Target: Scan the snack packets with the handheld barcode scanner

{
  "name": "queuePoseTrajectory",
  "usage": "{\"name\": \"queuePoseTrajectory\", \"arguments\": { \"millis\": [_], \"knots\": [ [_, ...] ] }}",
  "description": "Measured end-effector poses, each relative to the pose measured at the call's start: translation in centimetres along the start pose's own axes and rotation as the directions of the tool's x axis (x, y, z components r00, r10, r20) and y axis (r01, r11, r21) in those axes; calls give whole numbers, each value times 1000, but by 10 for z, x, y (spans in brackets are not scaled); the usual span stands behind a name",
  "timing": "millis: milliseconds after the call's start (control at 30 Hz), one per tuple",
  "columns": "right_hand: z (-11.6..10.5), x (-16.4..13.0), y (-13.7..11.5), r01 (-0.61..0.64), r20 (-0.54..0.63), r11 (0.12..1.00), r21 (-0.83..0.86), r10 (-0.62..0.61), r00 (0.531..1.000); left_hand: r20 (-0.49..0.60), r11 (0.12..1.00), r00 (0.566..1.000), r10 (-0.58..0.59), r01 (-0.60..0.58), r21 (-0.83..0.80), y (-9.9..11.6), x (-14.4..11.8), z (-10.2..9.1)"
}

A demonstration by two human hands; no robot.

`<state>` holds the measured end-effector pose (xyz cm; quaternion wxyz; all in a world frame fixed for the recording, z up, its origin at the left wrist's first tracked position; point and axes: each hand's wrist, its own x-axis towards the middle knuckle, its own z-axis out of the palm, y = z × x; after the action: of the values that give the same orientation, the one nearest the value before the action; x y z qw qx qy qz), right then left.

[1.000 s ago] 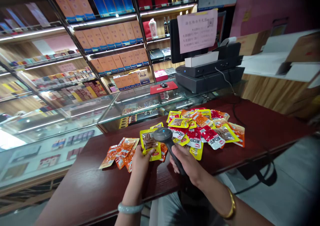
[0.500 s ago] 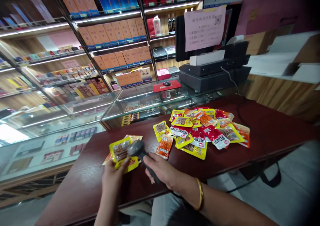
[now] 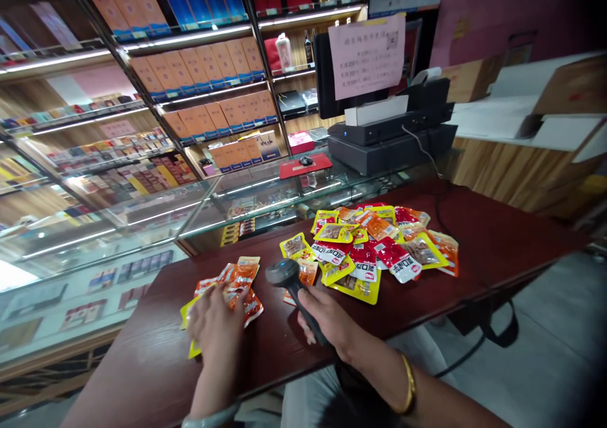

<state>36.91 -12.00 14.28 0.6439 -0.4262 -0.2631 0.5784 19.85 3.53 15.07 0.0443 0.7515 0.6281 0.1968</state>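
Left hand: the left hand is lying flat, fingers spread, grip open, pressing down on a yellow packet at the near-left of the counter.
Right hand: the right hand is keeping its grip closed around the handle of a black scanner, whose head is pointing up and left.
Small pile: orange packets are lying just beside the left hand, touching the yellow one.
Big pile: a heap of snack packets is sitting to the far right of the scanner.
Open room: bare counter is showing between the two piles and along the near edge.
Far edge: a glass case is adjoining the counter.
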Motion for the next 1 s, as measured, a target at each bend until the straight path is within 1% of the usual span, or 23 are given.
{"name": "queuePoseTrajectory", "arguments": {
  "millis": [33,67,133,200,233,300,367,433,500,567,633,700,767,867,1000],
  "knots": [
    [-6,-4,-2,9,-24,1000,-3,-9,1000,27,995,995,96,-97,32,18,-2,3],
    [-13,-7,-4,21,-46,1000,-7,-21,999,68,979,979,191,-195,65,36,-5,7],
    [-25,-15,-7,56,-90,998,-8,-57,994,145,938,942,303,-322,127,67,-13,16],
    [-37,-22,-11,101,-138,995,-1,-101,985,192,909,918,346,-379,172,89,-23,25],
    [-42,-25,-13,122,-163,993,3,-119,979,205,900,913,354,-392,190,97,-28,29],
    [-51,-31,-16,145,-202,989,16,-139,969,219,892,909,355,-399,211,105,-33,33],
    [-56,-36,-20,152,-222,988,32,-141,965,225,898,914,339,-385,212,106,-34,34],
    [-60,-40,-23,146,-231,988,45,-132,964,238,925,925,297,-341,169,103,-31,36],
    [-60,-42,-24,134,-225,990,50,-119,967,261,965,936,236,-258,53,98,-27,37],
    [-57,-44,-23,119,-198,992,47,-108,974,277,982,945,177,-149,-118,93,-24,38],
    [-53,-43,-21,109,-154,994,33,-103,983,252,959,956,148,-77,-271,88,-23,39],
    [-47,-41,-19,106,-108,994,7,-104,989,203,934,970,133,-54,-353,83,-23,38],
    [-41,-37,-18,106,-71,994,-19,-107,992,162,919,979,126,-53,-389,76,-24,35],
    [-29,-28,-19,95,-29,994,-52,-96,995,131,917,986,101,-41,-397,62,-24,30],
    [-12,-14,-18,51,22,995,-83,-50,999,110,924,992,70,-23,-381,37,-22,26]
  ]
}}
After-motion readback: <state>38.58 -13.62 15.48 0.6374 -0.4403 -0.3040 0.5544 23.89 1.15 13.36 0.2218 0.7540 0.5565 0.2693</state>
